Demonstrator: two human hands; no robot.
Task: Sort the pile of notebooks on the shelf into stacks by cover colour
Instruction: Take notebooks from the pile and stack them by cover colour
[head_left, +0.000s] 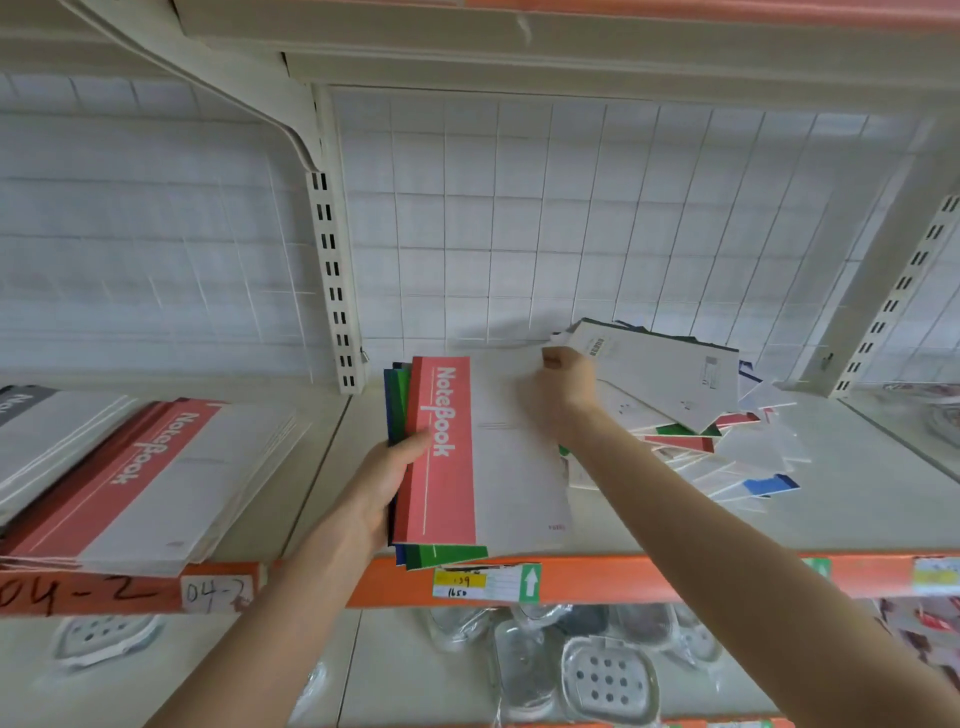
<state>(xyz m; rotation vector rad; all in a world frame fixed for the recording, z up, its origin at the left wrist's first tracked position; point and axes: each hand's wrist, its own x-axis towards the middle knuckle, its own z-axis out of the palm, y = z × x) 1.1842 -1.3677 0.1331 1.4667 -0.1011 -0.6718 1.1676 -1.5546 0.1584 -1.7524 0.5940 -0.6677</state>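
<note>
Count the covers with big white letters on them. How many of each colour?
Red covers: 2, the held red notebook in the left hand and the stacked red notebook at the left.
Dark grey covers: 1, the grey notebook, cut by the picture's edge.
Total: 3

One wide head-worn camera faces the shelf (857, 499) squarely from close, about level with it.

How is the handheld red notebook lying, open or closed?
Closed: the red notebook lies flat, front cover up, atop the bundle the left hand grips.
</note>
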